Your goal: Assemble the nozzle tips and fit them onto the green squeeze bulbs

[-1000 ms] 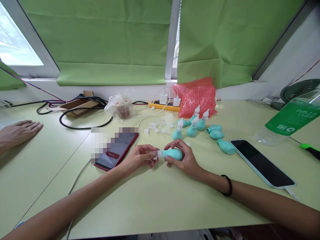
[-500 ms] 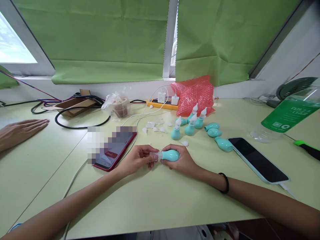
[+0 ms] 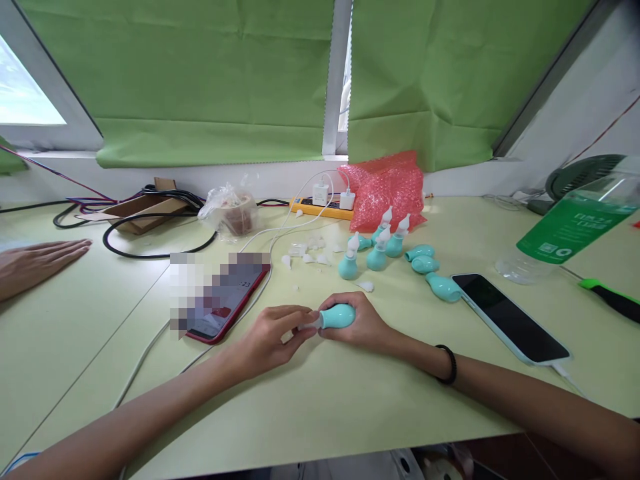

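Near the middle of the table (image 3: 400, 393), we see the right hand (image 3: 369, 327) curled round the wide end of a teal bulb (image 3: 339, 316), which lies sideways with its neck toward 9 o'clock. There the left hand (image 3: 270, 340) pinches a clear piece (image 3: 316, 323) at the neck; the fingers cover most of it, so we cannot tell its full shape or how far it is seated. The right palm hides the bulb's wide end.

Just past the right hand, toward 1 o'clock, lies 1 loose translucent piece (image 3: 366, 286). Farther that way we count 4 upright bulbs with pale tips (image 3: 349, 267), the rearmost partly covered by its neighbours; another bulb (image 3: 357, 241) shows only in part among them. At 2 o'clock, 3 bare bulbs (image 3: 443, 288) lie on their sides, the nearest at the corner of a dark-screened phone (image 3: 510, 317); whether they touch, we cannot tell.

At 11 o'clock are scattered clear bits (image 3: 320, 259), too small for us to make out. At 9 o'clock, a red-edged phone (image 3: 233, 310) is partly masked by blocky squares. Beyond it, another person's hand (image 3: 45, 263) rests flat, cut off by the left edge. Between 2 and 3 o'clock, the right edge crops a tilted green-labelled bottle (image 3: 575, 223).
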`<state>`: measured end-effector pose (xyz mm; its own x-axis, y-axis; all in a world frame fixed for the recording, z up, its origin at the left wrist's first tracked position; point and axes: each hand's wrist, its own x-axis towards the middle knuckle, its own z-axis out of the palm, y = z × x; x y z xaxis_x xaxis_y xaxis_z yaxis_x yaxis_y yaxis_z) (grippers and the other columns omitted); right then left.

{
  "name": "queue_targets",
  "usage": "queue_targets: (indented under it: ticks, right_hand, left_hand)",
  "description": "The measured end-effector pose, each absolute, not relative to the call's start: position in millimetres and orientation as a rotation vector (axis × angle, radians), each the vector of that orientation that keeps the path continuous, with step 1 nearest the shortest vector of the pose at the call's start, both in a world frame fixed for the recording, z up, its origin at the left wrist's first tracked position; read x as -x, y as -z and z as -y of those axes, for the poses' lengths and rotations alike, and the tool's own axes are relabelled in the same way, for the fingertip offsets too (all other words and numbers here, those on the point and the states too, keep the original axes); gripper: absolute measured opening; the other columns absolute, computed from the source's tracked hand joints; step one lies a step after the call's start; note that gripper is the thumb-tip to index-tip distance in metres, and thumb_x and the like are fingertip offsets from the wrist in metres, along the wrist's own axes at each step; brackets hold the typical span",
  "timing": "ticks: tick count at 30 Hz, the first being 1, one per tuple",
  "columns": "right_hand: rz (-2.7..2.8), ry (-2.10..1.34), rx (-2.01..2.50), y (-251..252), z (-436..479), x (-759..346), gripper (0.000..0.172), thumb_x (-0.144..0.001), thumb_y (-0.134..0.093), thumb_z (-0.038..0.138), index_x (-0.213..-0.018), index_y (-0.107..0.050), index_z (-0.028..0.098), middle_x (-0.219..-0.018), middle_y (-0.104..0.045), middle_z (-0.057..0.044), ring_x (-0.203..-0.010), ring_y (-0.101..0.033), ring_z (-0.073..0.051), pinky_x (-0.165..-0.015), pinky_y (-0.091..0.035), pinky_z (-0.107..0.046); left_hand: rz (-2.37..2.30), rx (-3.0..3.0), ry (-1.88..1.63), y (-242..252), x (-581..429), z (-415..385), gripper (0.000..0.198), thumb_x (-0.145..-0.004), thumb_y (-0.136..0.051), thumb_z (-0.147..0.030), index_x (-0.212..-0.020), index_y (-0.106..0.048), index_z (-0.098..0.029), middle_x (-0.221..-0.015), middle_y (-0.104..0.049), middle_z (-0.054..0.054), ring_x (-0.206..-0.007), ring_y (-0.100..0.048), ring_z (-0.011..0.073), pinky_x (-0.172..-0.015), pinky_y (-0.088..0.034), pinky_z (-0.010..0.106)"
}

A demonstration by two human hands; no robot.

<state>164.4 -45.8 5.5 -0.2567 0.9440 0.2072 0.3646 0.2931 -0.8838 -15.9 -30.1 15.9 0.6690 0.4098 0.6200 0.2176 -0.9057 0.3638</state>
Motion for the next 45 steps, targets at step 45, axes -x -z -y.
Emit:
queue_targets:
  ticks: [45]
  right_hand:
    - [1.513,-1.407,1.107,-14.6,50.5,-161.9,0.032,-0.052,-0.07,0.032,-0.076,-0.061,0.012,-0.055,-0.052,0.002,-0.042,-0.046,-0.006,-0.039,-0.039,-0.018]
  left_hand:
    - [-0.976,-3.314,-0.208,-35.4,14.4,-82.0,0.022,-0.07,-0.042,0.001,-0.076,-0.06,-0.011,-0.074,-0.057,0.011,-0.077,-0.052,0.0208,-0.062,-0.041,0.028]
